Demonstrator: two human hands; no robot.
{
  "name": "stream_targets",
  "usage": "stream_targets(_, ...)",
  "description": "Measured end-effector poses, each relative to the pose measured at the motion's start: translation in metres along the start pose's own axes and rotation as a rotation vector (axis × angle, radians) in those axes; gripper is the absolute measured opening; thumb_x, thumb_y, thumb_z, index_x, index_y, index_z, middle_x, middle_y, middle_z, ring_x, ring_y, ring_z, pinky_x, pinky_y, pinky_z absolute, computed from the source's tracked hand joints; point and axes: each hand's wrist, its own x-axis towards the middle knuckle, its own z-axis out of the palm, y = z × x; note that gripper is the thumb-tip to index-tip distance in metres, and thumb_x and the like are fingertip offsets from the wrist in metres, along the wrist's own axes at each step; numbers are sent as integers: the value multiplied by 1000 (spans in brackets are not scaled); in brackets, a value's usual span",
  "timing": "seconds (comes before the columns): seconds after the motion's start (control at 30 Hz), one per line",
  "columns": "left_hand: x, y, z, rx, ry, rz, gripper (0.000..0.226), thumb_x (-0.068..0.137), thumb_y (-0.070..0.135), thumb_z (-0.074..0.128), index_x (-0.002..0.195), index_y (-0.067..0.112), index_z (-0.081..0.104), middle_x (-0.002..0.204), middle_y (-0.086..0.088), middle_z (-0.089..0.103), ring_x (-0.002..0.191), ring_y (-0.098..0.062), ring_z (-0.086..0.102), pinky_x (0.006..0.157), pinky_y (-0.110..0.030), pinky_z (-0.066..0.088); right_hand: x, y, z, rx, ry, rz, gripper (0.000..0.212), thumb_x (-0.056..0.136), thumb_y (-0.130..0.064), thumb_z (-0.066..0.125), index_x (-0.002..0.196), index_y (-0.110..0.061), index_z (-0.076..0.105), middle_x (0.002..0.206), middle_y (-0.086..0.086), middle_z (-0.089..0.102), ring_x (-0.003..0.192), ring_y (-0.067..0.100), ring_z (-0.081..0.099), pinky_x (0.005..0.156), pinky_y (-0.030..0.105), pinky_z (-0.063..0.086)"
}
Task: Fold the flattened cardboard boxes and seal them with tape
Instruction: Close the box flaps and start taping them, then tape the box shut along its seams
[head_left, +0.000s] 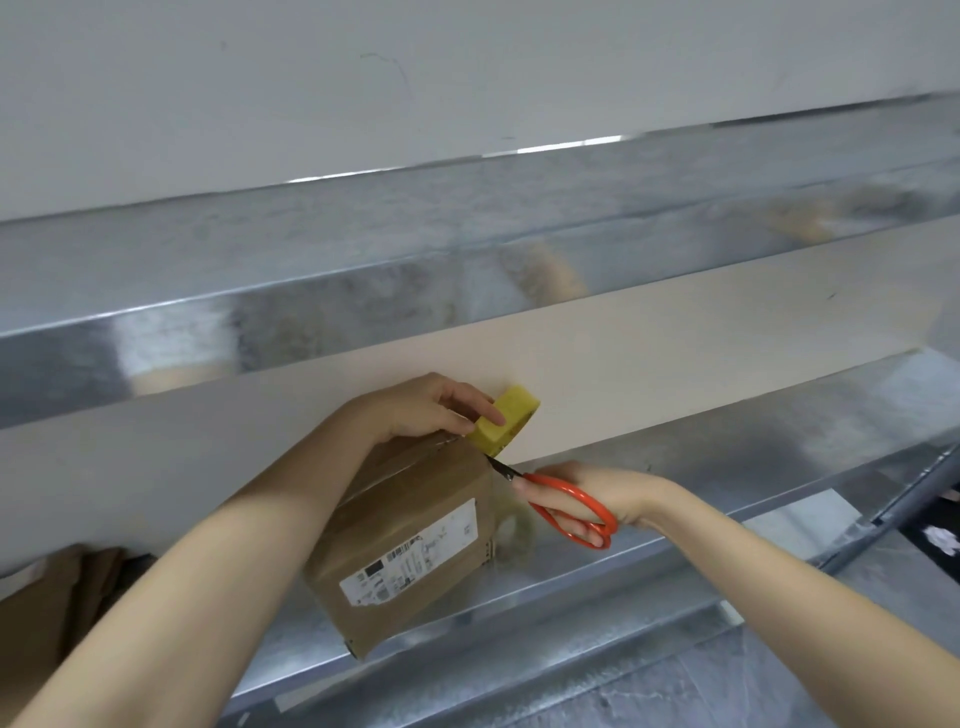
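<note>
A folded brown cardboard box (410, 540) with a white shipping label stands on a shiny metal shelf (675, 551). My left hand (421, 410) rests on the box's top and holds a yellow roll of tape (506, 423) just past the top right corner. My right hand (597, 499) grips red-handled scissors (566, 506). Their dark blades point left and reach the box's upper right corner, directly under the roll.
A long pale board (675, 338) runs behind the box along the metal racking. Flattened brown cardboard (57, 597) lies at the lower left. A grey floor with a crumpled white scrap (943, 538) shows at the right.
</note>
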Motion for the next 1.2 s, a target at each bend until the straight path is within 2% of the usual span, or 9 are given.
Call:
stream_targets(0.13,1,0,1,11,7,8,37,92,0,59,99,34,70,124,13,55,108,2,55,84,-8,42,-6,0,-8,-66,-89,70,74,89,-73,36,33,-25,47,38,0,46,38,18,43,75,47,53)
stream_targets(0.27,0,-2,1,1,24,13,35,93,2,59,98,35,71,126,12,55,107,3,55,85,-10,43,-12,22,-9,-180,-109,168,73,81,-79,44,49,-14,46,43,4,49,38,18,45,68,34,52)
stream_targets(0.37,1,-1,1,6,35,15,35,93,-1,56,101,31,70,125,11,55,106,3,55,82,-9,46,-14,39,-14,-270,15,297,64,76,-74,58,77,-11,50,56,5,58,46,20,52,56,27,46)
stream_targets(0.5,5,2,3,31,47,49,36,93,-4,56,105,28,69,122,11,57,104,2,57,84,-12,47,-6,59,-13,-500,250,377,44,82,-57,61,74,-17,44,78,1,60,74,21,56,63,28,42)
stream_targets(0.73,7,5,7,101,67,62,34,92,-1,59,99,30,71,116,14,58,101,3,58,82,-12,49,16,70,-7,-631,267,449,32,93,-41,50,108,-13,52,114,9,61,98,27,60,71,28,41)
stream_targets(0.83,8,6,7,112,71,63,33,92,1,59,98,31,72,116,15,59,101,5,58,86,-14,48,21,55,-10,-705,392,370,25,96,-34,45,107,-14,54,115,8,60,102,27,58,73,29,43)
stream_targets(0.97,12,9,9,132,56,73,36,93,2,58,94,35,72,119,13,59,106,1,58,92,-18,46,21,15,-24,-397,900,-81,35,90,-25,57,123,-17,49,119,2,50,97,25,56,76,32,44)
stream_targets(1.07,13,9,10,124,64,78,40,93,3,58,90,39,73,120,13,61,110,-8,58,96,-27,48,26,0,-35,-531,784,-269,64,81,-22,66,139,-27,42,142,-1,40,127,21,39,100,36,31)
stream_targets(1.2,12,7,11,170,87,63,44,93,6,58,85,47,72,121,9,62,112,-15,56,96,-34,49,36,-2,-37,-549,574,-272,49,88,-26,65,133,-30,46,132,-9,54,126,19,46,115,34,22)
